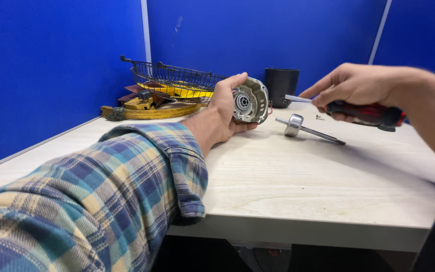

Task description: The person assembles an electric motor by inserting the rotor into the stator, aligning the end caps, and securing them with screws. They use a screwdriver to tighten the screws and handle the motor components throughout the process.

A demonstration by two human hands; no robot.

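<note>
From the head camera, the left hand (223, 108) is wrapped around a round grey metal motor housing (250, 100), fingers curled over its top edge and thumb side underneath, with the heel of the hand resting on the table (298, 176). The housing is tipped on its side so that its open face, with a bearing in the middle, looks toward the camera. The right hand (354, 86) is closed around a screwdriver (363, 112) with a red and black handle, thumb and fingers pinching near the front of the grip. Its silver tip points toward the housing and stops just short of it, to the right of the housing and above the tabletop.

Taking the housing as the landmark: just to its lower right, a metal shaft with a round hub (298, 126) lies flat on the table, its rod end pointing away to the right. Right behind the housing stands a black cup (281, 84), close against the blue partition wall (258, 30). To the left of the housing sits a dark wire basket (174, 80) on top of yellow plastic parts (162, 108). A small screw (319, 118) lies on the table to the right of the housing, under the screwdriver hand. The left arm wears a blue and yellow plaid sleeve (127, 191).
</note>
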